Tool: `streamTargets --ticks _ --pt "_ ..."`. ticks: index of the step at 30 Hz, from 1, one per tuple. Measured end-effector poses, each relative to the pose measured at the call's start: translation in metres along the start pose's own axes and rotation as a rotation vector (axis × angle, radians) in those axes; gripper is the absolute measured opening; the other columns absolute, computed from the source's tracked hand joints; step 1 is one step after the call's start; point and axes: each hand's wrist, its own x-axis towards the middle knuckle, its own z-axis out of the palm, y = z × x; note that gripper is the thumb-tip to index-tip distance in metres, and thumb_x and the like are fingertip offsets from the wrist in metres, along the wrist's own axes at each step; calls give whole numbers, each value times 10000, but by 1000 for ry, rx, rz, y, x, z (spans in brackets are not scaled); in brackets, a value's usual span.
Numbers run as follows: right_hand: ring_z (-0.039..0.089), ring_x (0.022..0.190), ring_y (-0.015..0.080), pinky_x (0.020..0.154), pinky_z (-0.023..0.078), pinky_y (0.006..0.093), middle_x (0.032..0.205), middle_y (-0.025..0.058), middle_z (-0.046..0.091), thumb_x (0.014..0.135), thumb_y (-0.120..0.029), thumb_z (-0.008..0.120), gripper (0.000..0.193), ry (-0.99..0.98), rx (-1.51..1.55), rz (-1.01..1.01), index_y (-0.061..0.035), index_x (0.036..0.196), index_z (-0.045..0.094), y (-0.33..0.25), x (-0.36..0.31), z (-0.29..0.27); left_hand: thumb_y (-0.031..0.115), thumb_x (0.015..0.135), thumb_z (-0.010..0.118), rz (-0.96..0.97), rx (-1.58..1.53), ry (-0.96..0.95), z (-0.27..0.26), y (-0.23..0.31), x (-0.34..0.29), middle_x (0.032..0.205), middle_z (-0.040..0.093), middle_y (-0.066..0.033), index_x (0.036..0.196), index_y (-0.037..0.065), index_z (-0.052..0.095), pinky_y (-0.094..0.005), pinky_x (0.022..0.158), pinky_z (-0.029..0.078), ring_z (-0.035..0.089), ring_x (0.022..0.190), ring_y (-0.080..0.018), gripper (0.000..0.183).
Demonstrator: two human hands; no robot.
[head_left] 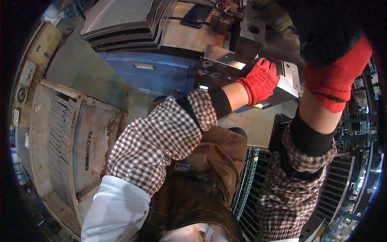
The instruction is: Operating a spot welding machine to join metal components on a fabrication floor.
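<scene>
My left hand (263, 80), in a red glove with dark fingertips, is closed at the edge of the machine's work area. Its fingers curl down beside a bright bent sheet-metal piece (291, 76); what lies inside the grip is hidden. Just left of that hand, a shiny metal plate (221, 56) sits at a dark block with holes (211, 72). Above it stands a grey steel tool block (250, 34) with a round hole. My right hand (336, 56) is raised at the upper right, in a red and black glove. Deep shadow hides its fingers.
Stacked grey sheet-metal panels (121, 20) lie on a blue cabinet (149, 68) at the upper left. A dark phone (196, 16) rests behind them, near small metal parts. A rusty metal bin (94, 141) stands left; a wire basket (248, 181) is beside my lap.
</scene>
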Motion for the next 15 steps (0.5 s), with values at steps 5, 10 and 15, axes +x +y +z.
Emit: streamTargets --ticks 5,10,15 --pt "655 1104 305 946 518 369 1260 154 652 885 -147 663 455 -4 -7 18 -32 1322 610 1 -1 1 530 811 679 -4 -39 -195 -10 2 2 1386 552 -122 1251 185 677 -526 1151 278 457 1284 -345 558" --pt "651 1111 307 952 515 369 1269 155 647 888 -145 659 462 1 -11 26 -32 1332 603 -1 -3 -1 436 793 761 37 -100 162 5 0 -2 1152 625 -167 1208 122 671 -453 972 425 561 1091 -316 529" --pt "647 1118 308 958 512 368 1278 157 641 890 -143 655 469 10 -4 36 -32 1342 596 1 -4 -1 431 804 757 28 -127 179 12 1 1 1213 620 -178 1247 119 657 -457 982 426 561 1109 -320 551"
